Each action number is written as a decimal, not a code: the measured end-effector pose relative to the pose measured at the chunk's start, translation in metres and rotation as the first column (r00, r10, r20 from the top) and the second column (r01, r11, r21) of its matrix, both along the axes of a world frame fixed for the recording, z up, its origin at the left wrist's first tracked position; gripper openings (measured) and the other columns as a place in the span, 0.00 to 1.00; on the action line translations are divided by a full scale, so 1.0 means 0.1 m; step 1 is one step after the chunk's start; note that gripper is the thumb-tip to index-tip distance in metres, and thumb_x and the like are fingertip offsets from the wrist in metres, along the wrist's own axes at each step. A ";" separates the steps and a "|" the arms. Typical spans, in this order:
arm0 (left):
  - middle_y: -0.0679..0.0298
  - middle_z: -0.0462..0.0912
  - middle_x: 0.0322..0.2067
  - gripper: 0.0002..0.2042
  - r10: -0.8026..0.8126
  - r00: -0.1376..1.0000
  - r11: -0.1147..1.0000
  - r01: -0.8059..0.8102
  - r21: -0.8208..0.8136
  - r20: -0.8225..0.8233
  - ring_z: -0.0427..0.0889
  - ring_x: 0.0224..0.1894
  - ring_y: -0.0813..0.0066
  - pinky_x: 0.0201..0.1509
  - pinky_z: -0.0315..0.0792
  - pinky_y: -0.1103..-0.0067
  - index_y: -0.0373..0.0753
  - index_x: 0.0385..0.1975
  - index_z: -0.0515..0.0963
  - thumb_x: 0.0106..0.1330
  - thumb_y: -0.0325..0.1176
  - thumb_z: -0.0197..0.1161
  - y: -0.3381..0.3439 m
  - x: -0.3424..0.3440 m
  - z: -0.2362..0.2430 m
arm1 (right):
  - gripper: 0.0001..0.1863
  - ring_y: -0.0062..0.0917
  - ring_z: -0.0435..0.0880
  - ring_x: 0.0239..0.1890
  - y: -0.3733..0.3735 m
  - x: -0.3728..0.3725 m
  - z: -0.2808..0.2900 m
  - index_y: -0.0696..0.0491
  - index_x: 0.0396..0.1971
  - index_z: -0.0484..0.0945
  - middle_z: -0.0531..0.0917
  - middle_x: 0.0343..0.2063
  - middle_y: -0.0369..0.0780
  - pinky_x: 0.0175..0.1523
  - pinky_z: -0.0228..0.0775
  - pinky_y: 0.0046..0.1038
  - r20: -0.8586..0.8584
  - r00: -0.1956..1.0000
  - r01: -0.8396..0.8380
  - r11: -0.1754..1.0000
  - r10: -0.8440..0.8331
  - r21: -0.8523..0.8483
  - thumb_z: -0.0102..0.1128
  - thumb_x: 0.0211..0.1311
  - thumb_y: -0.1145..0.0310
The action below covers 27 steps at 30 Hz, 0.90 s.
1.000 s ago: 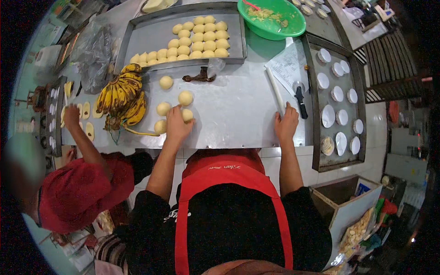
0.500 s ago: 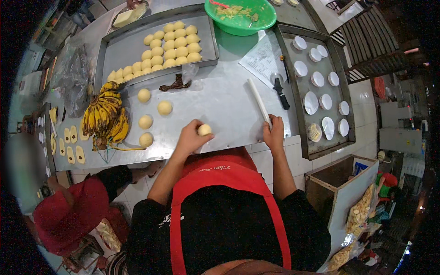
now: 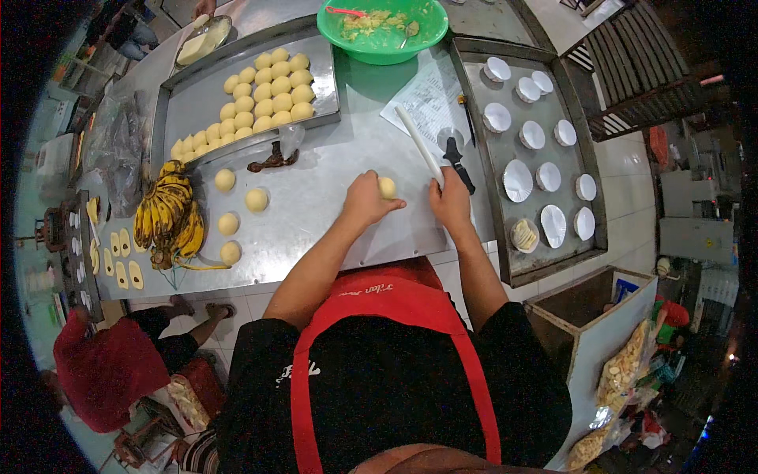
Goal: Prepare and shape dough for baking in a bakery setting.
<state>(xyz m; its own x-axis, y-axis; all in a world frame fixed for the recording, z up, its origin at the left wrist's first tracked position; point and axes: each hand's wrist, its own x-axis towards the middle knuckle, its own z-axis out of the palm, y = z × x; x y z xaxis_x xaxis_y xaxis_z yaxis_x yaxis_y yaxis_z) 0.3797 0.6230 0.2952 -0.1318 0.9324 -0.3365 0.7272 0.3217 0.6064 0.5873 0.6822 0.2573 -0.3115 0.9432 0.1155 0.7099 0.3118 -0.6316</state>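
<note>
My left hand (image 3: 368, 201) is curled around a pale yellow dough ball (image 3: 387, 187) at the table's front part, thumb pointing right. My right hand (image 3: 452, 199) grips the near end of a slim white rolling pin (image 3: 418, 141), which slants away to the left across a printed sheet. Beside that hand lies a round cutter with a black handle (image 3: 458, 167). Several loose dough balls (image 3: 256, 200) rest on the metal table (image 3: 316, 229) to the left. Behind them, a metal tray (image 3: 189, 107) carries rows of similar balls.
A bunch of bananas (image 3: 164, 213) sits at left, near flattened dough pieces (image 3: 122, 243). A green bowl (image 3: 382, 51) of yellow filling stands at the back. On the right is a tray (image 3: 505, 268) with white paper cups (image 3: 517, 181). A person in red (image 3: 103, 363) is at lower left.
My left hand has moved right and farther from me with the dough ball. My right hand has shifted away from me with the rolling pin. The hands are closer together.
</note>
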 end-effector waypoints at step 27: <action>0.52 0.66 0.67 0.28 -0.051 0.935 0.886 0.204 0.415 -0.352 0.60 0.72 0.55 0.71 0.53 0.49 0.35 0.64 0.68 0.64 0.38 0.60 -0.56 -0.34 -0.40 | 0.27 0.34 0.61 0.72 -0.22 -0.30 0.06 0.51 0.63 0.71 0.68 0.68 0.41 0.74 0.40 0.55 0.400 0.833 -0.448 0.890 0.382 0.083 0.54 0.66 0.56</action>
